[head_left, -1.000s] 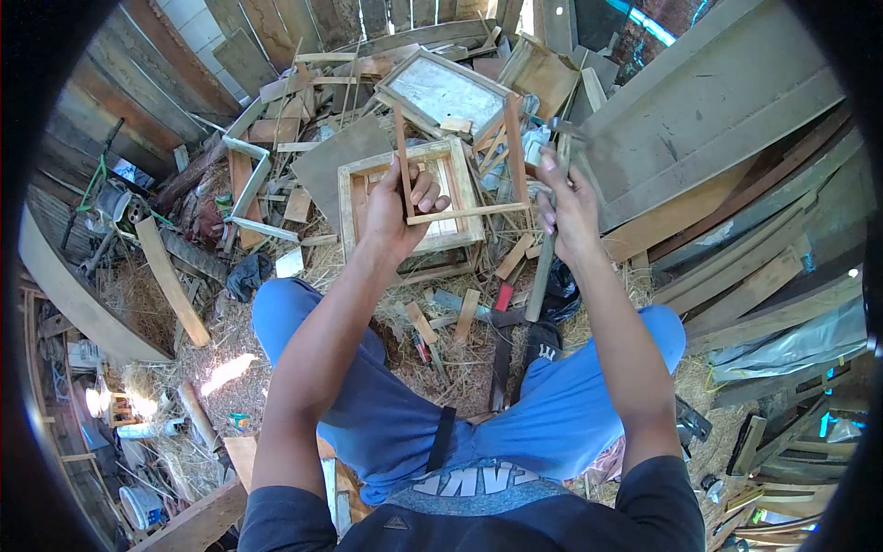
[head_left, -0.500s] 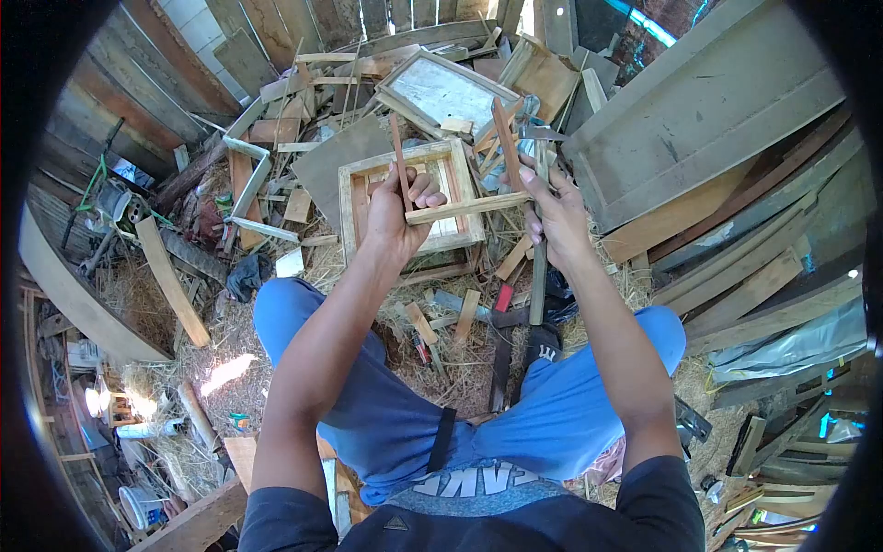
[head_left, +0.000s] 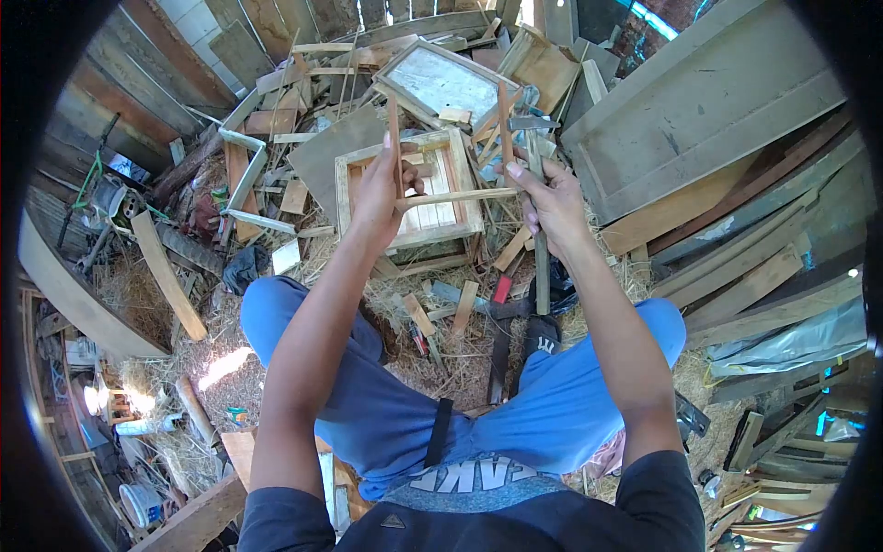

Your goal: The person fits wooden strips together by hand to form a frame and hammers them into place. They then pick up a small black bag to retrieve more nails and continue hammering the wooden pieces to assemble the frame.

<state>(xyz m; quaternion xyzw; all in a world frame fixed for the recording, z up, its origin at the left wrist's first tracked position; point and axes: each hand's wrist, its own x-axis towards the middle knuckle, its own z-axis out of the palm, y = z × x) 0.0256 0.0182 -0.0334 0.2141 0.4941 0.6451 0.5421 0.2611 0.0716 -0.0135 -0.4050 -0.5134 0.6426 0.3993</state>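
Both hands hold up a U-shaped wooden frame (head_left: pixel 457 197), two reddish slats joined by a paler crosspiece. My left hand (head_left: pixel 377 193) is closed round the left slat near the joint. At the right slat, my right hand (head_left: pixel 554 198) grips the frame's other corner. The same hand also holds a hammer (head_left: pixel 541 276), its grey wooden handle pointing down and its metal head above the fingers. Below and behind the frame lies a shallow wooden box (head_left: pixel 437 235) with a slatted inside. The right fingertips are partly hidden behind the wood.
Wood offcuts and straw cover the ground. A large panelled board (head_left: pixel 681 129) leans at the right, with stacked planks (head_left: pixel 745 285) below it. A white-faced framed panel (head_left: pixel 441 78) lies at the back. A red-handled tool (head_left: pixel 418 340) and small wood blocks (head_left: pixel 465 308) lie between my knees.
My left hand has shifted slightly left and up and turned its back more towards me. The frame has moved a little left with it, and the crosspiece now lies higher. The right grip stays.
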